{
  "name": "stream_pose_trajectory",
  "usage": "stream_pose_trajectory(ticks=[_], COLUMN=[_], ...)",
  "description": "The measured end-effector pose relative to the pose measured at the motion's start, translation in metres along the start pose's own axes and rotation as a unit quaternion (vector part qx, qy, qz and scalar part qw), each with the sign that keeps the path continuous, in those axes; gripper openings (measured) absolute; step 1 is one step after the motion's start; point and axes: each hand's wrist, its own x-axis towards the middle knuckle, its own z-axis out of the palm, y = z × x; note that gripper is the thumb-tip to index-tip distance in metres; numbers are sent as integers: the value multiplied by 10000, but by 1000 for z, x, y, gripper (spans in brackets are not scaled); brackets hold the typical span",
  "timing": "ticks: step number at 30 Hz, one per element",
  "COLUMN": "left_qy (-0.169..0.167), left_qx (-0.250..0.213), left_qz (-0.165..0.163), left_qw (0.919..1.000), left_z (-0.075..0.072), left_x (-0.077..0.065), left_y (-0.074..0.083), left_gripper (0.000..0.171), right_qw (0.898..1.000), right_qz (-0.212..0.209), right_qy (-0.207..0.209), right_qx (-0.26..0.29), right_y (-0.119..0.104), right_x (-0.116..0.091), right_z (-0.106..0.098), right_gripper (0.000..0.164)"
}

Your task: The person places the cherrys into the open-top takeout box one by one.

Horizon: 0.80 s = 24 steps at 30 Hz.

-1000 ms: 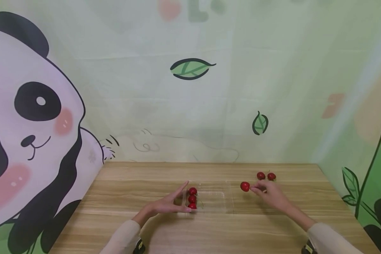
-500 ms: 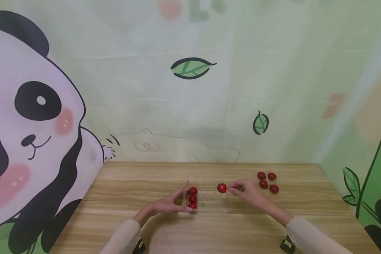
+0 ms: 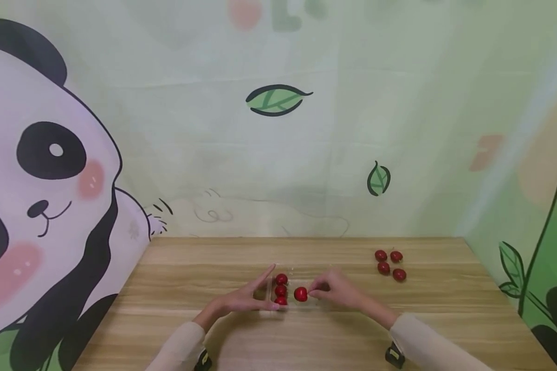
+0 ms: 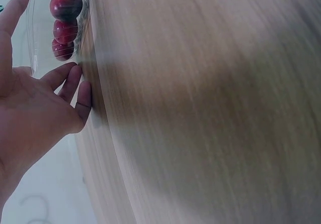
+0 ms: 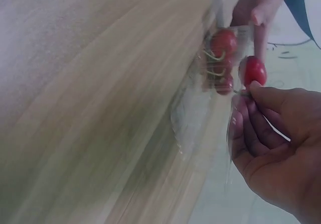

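Head view, held cherry (image 3: 300, 294): within the outline of the clear box (image 3: 297, 306), just beside the row of three cherries (image 3: 280, 291), at the row's 3 o'clock. Contact with the box floor: cannot tell.
Head view, right hand (image 3: 338, 289): at the held cherry's 3 o'clock, pinching at its stem end.
Head view, left hand (image 3: 240, 300): at the row's 9 o'clock, thumb and forefinger spread around the box's end.
Head view, loose cherries (image 3: 383, 268): four on the worktop (image 3: 343, 337), between the box's 2 and 3 o'clock, well apart from it.
Left wrist view, box end: towards 11 o'clock; the row shows through the wall. Held cherry not made out.
Left-hand judgement: light steadying should do; squeezing a thin wall could jostle the row.
Right wrist view, stem (image 5: 243, 92): pinched between right thumb and finger; held cherry at about the row's 4 o'clock.
Right-hand judgement: lower straight, knuckles clear of the wall, and ease the pinch only once the fruit bears on the floor; a sideways release might let it roll.
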Motion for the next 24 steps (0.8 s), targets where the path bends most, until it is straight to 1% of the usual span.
stream_pose_trajectory(ticks=[4,10,17,24], left_qy=[-10,-7,46,-88], left_qx=[12,-32,35,-92], left_qz=[-4,32,128,-4], left_qw=[10000,10000,9999,9999], left_z=[1,1,1,0], left_x=[-1,-1,-1,-1], left_y=[-1,-1,-1,-1], left_gripper=[112,110,111,111], right_qw=[9993,9987,9962,9942], right_qz=[-133,60,0,102], right_qy=[-192,-307,-430,-524], right_qx=[-293,-409,-756,-936], right_y=[-2,-4,-4,-3], right_x=[5,10,17,23], right_z=[8,10,16,20], right_gripper=[10,9,6,7])
